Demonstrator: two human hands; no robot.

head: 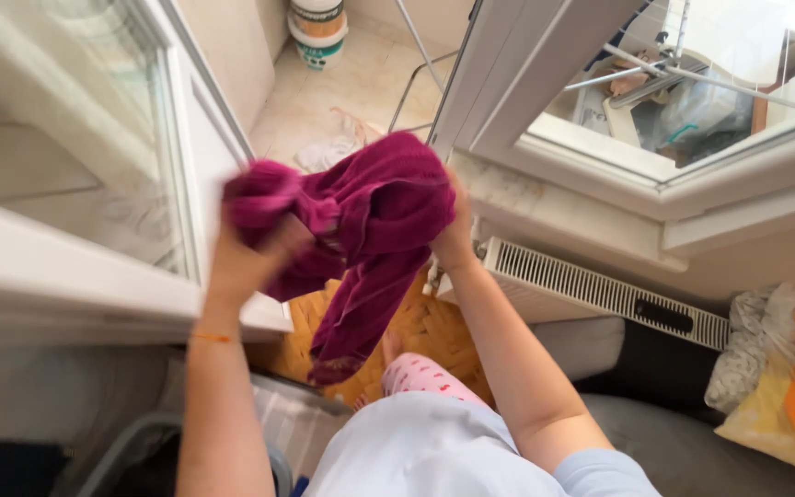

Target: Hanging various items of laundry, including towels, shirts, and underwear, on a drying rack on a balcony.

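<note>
Both hands are up in front of the chest, and between them hangs a dark magenta towel [370, 221], bunched and twisted. The left hand [246, 258] has its grip closed on the towel's left end, fingers buried in a wad of cloth, an orange band [213, 338] round that wrist. The right hand [455, 235] grips the right edge from behind, fingers curled into the fabric and mostly hidden by it. From the middle of the bundle a long tail of towel droops straight down, well clear of the floor, its end hanging over the yellow-orange rug [434, 331] and just beside a knee in pink patterned trousers [420, 375]. The towel sits in the gap of an open doorway: a white glazed door [94, 166] on the left, a white window frame [600, 147] on the right. Below that frame a white radiator [600, 290] runs along the wall, its near end just beside the right wrist. Beyond the door, on pale tiles, stand two stacked tubs [317, 28] and the legs of a drying rack [416, 55]. At the right edge, orange and patterned cloths [793, 368] lie heaped on a grey sofa [683, 451].
</note>
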